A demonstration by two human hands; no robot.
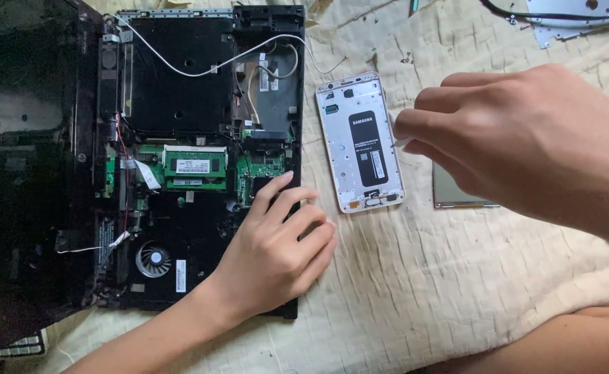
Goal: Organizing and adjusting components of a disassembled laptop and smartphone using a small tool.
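An opened black laptop (180, 90) lies bottom-up on a cream quilt, its green circuit board (194, 166), round fan (153, 259) and a white wire exposed. My left hand (277, 239) rests on the laptop's lower right corner with its fingers apart and nothing in it. To the right lies an opened white phone (360, 142), back off and its black battery showing. My right hand (526, 138) hovers just right of the phone. Its fingertips are pinched on a small thin pale piece (400, 143), too small to identify.
A flat grey panel (457, 190) lies on the quilt (415, 277) under my right hand. A metal plate (574, 17) with a black cable sits at the top right. A black lid (28, 159) fills the left side.
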